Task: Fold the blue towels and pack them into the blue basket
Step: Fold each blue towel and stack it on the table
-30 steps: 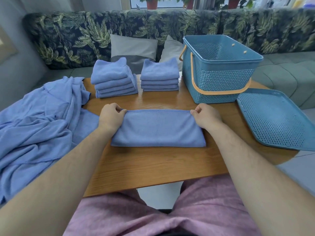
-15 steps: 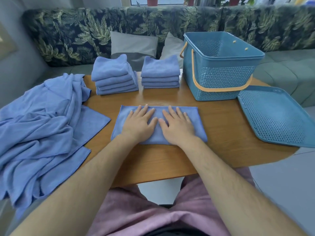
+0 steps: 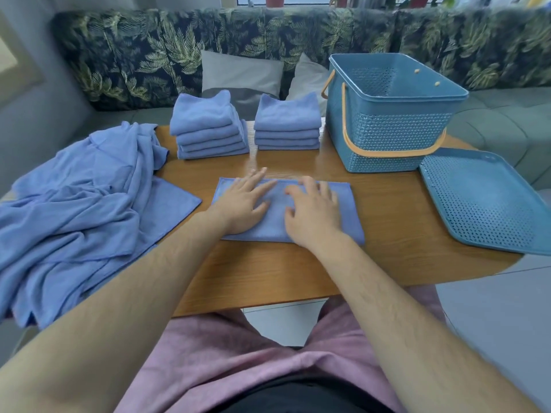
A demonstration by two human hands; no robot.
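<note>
The left grip (image 3: 244, 204) and right grip (image 3: 313, 217) rest palms down, side by side, on a folded blue cloth towel (image 3: 348, 210) at the middle of the oval wooden surface (image 3: 268, 272). At twelve o'clock stand two stacks of folded blue towels (image 3: 208, 126) (image 3: 287, 123). At two o'clock is a blue perforated plastic basket (image 3: 387, 132), at three a flat blue perforated lid (image 3: 483, 201), and at nine a heap of unfolded blue towels (image 3: 74, 204).

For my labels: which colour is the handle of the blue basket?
The handle is orange, clearest in the head view.

Folded blue towel (image 3: 350, 204) flat, left stack (image 3: 208, 126), right stack (image 3: 286, 120) behind it, blue basket (image 3: 387, 129) apparently empty
</note>
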